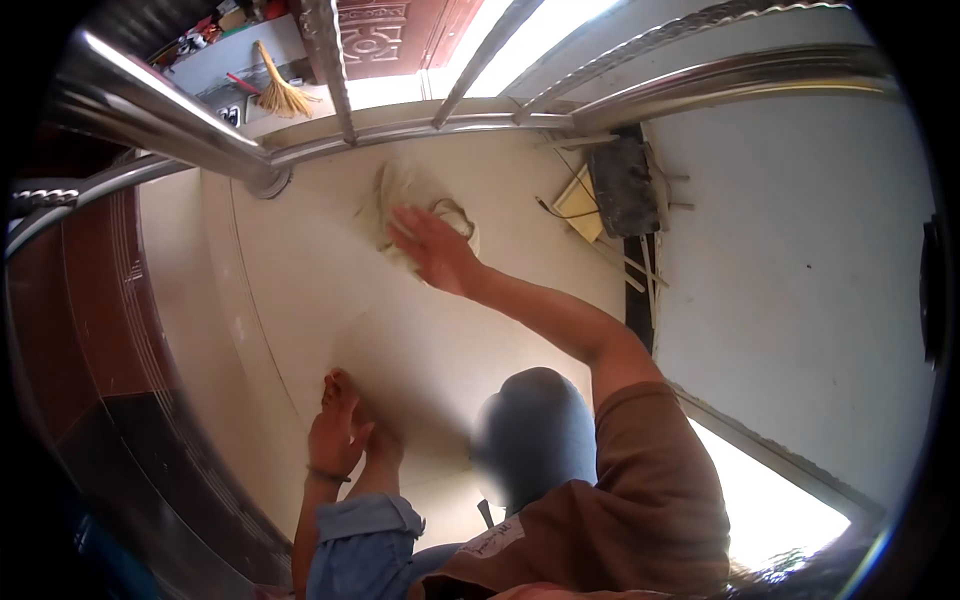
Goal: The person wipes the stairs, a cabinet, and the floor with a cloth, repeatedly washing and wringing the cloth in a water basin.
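My right hand (436,250) lies flat with fingers outstretched on a pale, crumpled cloth (380,205) on the floor; the cloth is blurred and does not look gripped. Lower left, my left hand (338,440) rests beside my bare foot (341,385), thumb apart from the fingers. It appears to hold nothing, and a dark band (328,475) circles its wrist. Beneath both hands spreads the cream floor (300,290).
A metal railing (420,128) curves across the top, with a thick post (170,120) at left. Beyond it are a straw broom (280,90) and a red door (390,40). A dark box (622,185) and wooden sticks (622,267) lie by the right wall (780,260).
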Available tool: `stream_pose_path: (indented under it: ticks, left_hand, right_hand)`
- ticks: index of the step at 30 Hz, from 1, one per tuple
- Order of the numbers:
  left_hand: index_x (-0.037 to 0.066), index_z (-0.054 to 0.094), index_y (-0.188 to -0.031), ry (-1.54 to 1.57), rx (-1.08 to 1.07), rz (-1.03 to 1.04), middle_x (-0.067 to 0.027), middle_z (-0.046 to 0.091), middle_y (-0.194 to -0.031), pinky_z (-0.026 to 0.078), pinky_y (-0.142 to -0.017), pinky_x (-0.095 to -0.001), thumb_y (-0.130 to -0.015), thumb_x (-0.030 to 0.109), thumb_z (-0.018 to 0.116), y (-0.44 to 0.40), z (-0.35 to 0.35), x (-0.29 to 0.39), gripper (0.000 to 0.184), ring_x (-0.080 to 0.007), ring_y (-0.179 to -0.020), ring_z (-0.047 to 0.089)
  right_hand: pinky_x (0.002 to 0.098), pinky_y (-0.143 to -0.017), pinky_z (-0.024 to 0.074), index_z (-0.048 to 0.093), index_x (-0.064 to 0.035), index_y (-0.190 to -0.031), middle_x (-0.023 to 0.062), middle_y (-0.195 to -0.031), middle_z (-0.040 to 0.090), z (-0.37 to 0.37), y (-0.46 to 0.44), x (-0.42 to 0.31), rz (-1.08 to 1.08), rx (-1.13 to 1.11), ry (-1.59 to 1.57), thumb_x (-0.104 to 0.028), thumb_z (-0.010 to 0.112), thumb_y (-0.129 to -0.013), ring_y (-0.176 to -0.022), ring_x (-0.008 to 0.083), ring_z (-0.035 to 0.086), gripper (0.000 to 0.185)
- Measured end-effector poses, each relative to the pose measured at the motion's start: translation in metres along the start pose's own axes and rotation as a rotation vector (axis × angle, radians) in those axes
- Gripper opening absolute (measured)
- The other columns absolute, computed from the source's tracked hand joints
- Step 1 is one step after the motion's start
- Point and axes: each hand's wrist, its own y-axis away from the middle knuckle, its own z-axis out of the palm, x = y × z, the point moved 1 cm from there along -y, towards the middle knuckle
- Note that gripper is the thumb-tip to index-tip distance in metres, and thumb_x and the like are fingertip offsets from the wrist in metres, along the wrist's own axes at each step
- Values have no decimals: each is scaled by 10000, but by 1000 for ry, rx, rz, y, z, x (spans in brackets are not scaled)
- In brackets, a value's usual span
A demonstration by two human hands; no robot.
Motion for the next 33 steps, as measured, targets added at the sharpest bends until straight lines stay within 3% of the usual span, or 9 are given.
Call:
stream_pose_path:
  ticks: [2, 5, 8, 14, 17, 21, 27, 29, 33]
  left_hand:
    - [106, 450, -1428, -20, 6, 18, -313, 329, -1525, 542, -776, -490, -832, 345, 675, 3, 4, -5, 680, -465, -1082, 612]
    - [86, 455, -1396, -38, 92, 61, -276, 485, -1362, 520, -747, -510, -825, 325, 675, 3, 2, -4, 657, -463, -1046, 605]
    - [75, 468, -1369, -14, 97, 49, -253, 574, -1262, 509, -743, -515, -817, 300, 686, 1, 6, -2, 634, -456, -1045, 596]
    - [55, 481, -1361, -45, 37, 14, -237, 596, -1205, 509, -768, -496, -836, 286, 688, 10, 5, -8, 610, -430, -1007, 611]
    - [42, 504, -1346, -11, 39, 45, -224, 608, -1187, 506, -781, -484, -851, 295, 684, 11, 11, -13, 584, -414, -972, 618]
    - [44, 540, -1324, -59, 73, -22, -204, 621, -1164, 500, -787, -473, -866, 313, 678, 13, 3, -1, 549, -395, -946, 624]
    - [43, 541, -1326, -85, 58, -4, -194, 630, -1139, 499, -779, -474, -876, 312, 672, 22, 5, -6, 541, -393, -930, 622]
    - [42, 541, -1325, -70, 54, -9, -191, 633, -1125, 499, -776, -473, -873, 313, 676, 26, 9, -12, 544, -392, -929, 621]
    - [74, 543, -1328, -51, 87, -25, -190, 648, -1091, 492, -814, -472, -845, 309, 723, 23, 4, -12, 566, -389, -962, 616]
  right_hand:
    - [458, -1112, 389, 483, -29, -1412, 141, -1570, 333, 15, -2, -2, -186, -192, 91, -94, 696, -725, -1417, 356, 354, 722]
    - [441, -1099, 400, 500, -8, -1391, 153, -1558, 357, 42, -47, 22, -22, -133, 244, -57, 623, -771, -1416, 351, 358, 634]
    - [427, -1067, 399, 543, -23, -1351, 149, -1571, 348, 45, -112, 41, 522, -18, 201, -112, 552, -847, -1431, 336, 340, 512]
    - [439, -1112, 364, 544, -15, -1352, 181, -1493, 432, 55, -44, -32, -143, 18, 42, -81, 554, -835, -1382, 323, 412, 521]
    - [438, -1132, 352, 531, -84, -1372, 135, -1476, 473, 60, -59, -21, -239, -190, 132, -86, 590, -786, -1333, 328, 456, 589]
    - [474, -1038, 397, 500, -77, -1394, 148, -1388, 510, 55, -109, 29, 567, -36, 277, -90, 584, -839, -1200, 332, 505, 562]
    - [459, -1056, 401, 504, -50, -1364, 180, -1416, 469, -2, -39, 24, 424, 266, -45, -150, 723, -789, -1273, 389, 446, 623]
    - [491, -1082, 375, 447, -21, -1409, 211, -1485, 396, -27, -11, 14, 628, 226, -190, -217, 710, -845, -1310, 427, 405, 653]
    - [503, -1153, 274, 306, 23, -1495, 265, -1545, 284, -27, 46, 35, 677, 207, 138, -401, 683, -877, -1407, 421, 294, 839]
